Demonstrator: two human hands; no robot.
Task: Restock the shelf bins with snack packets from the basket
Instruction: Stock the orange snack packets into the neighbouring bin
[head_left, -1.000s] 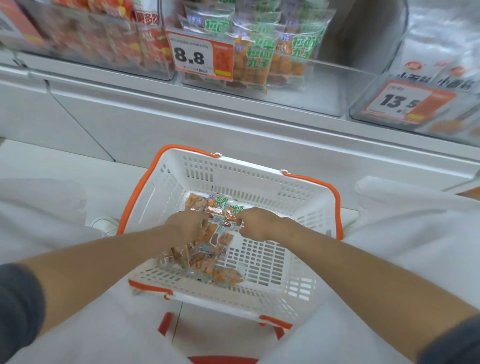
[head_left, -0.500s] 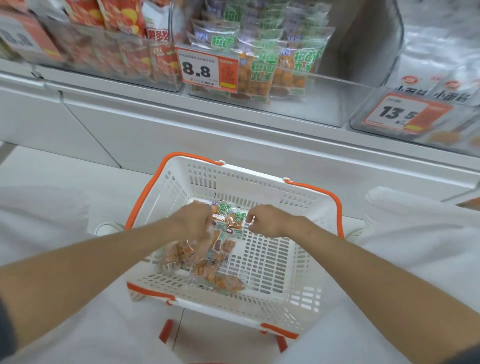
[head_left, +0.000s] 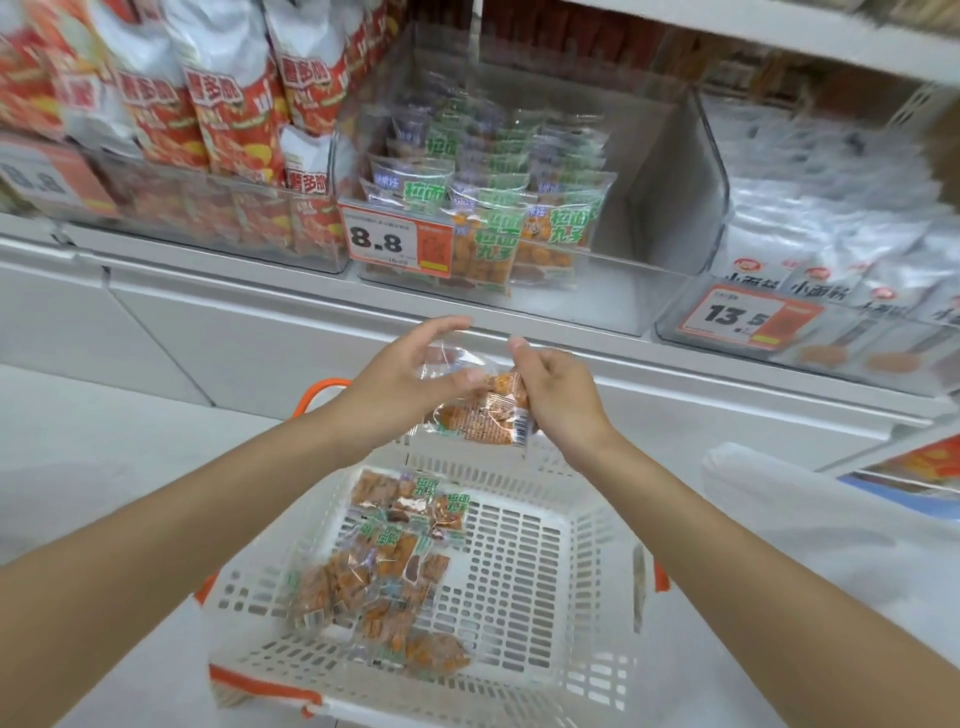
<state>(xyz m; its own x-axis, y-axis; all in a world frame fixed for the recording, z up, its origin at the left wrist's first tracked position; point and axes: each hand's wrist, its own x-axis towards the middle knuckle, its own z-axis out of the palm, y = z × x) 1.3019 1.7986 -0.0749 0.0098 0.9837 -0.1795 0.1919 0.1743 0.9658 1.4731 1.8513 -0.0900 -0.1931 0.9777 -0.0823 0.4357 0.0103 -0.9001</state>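
Snack packet (head_left: 483, 418) is pinched by right hand (head_left: 558, 400) fingers and steadied by left hand (head_left: 400, 379), fingers loosely spread. It is held above basket (head_left: 519, 571), below bin (head_left: 675, 197) w/ matching packets (head_left: 493, 234), prob. ready for slotting in.

Left forearm (head_left: 208, 519): bare along all of its length in view, long and slim, narrowing evenly toward the wrist.
Right forearm (head_left: 753, 561): bare likewise, of the same slim, smooth build.
Left hand (head_left: 410, 374): bare, with slender fingers; the thumb carries a short, rounded nail; the fingertips are smeared by motion blur.
Right hand (head_left: 556, 395): bare, its back smooth with the knuckles as soft ridges; a short nail shows at one fingertip.
Wrists: bare on both sides, skin running plainly from forearm into hand.
Clothing: a rounded, softly creased mass of plain white fabric (head_left: 810, 519) sits just beside the right forearm; whether it is the person's own garment cannot be told.
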